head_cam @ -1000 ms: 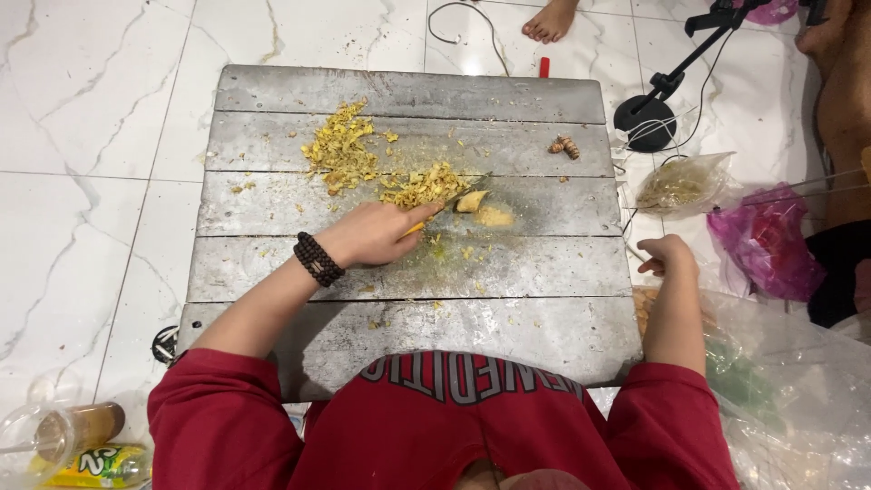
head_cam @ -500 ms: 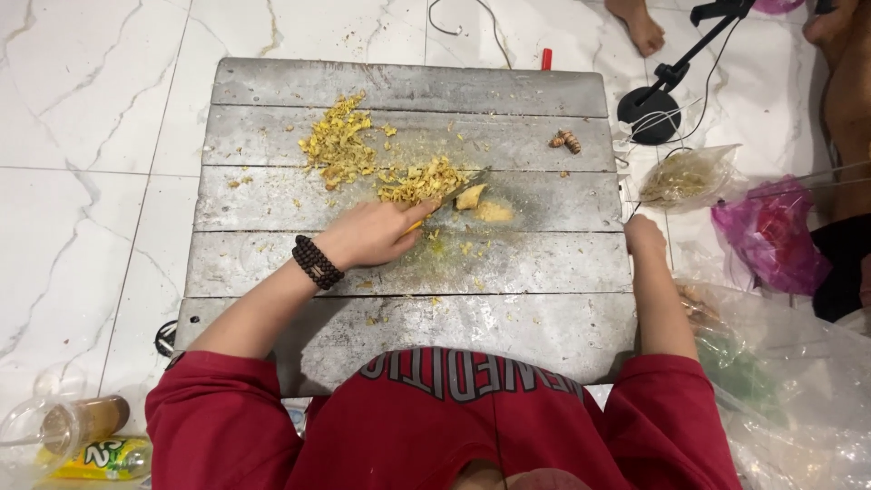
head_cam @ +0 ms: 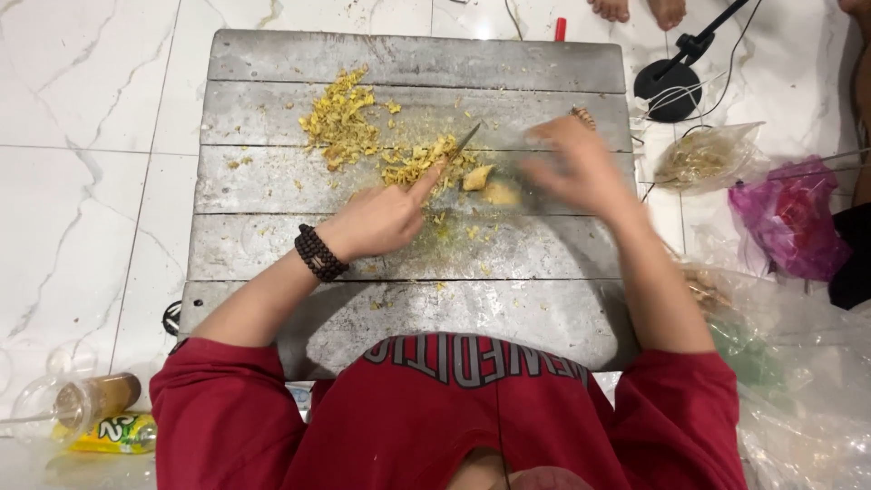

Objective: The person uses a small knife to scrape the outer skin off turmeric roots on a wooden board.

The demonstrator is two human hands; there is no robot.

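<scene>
A grey wooden board (head_cam: 272, 181) lies on the white floor in front of me. My left hand (head_cam: 381, 218), with a dark bead bracelet on its wrist, grips a knife (head_cam: 464, 141) whose blade points up and right beside a yellow chunk (head_cam: 476, 177). Chopped yellow shreds (head_cam: 345, 122) lie in a heap on the board's upper middle. My right hand (head_cam: 572, 168) hovers blurred over the board just right of the chunk, fingers apart and nothing visible in it.
Right of the board lie a clear bag of shreds (head_cam: 703, 159), a pink bag (head_cam: 789, 218) and crumpled clear plastic (head_cam: 807, 390). A black stand base (head_cam: 667, 91) and a person's bare feet (head_cam: 640, 9) are at the top. A plastic cup (head_cam: 86, 404) lies at bottom left.
My right hand has come from the board's right edge in over the board, up beside the yellow chunk. The left hand has stayed in place with the knife.
</scene>
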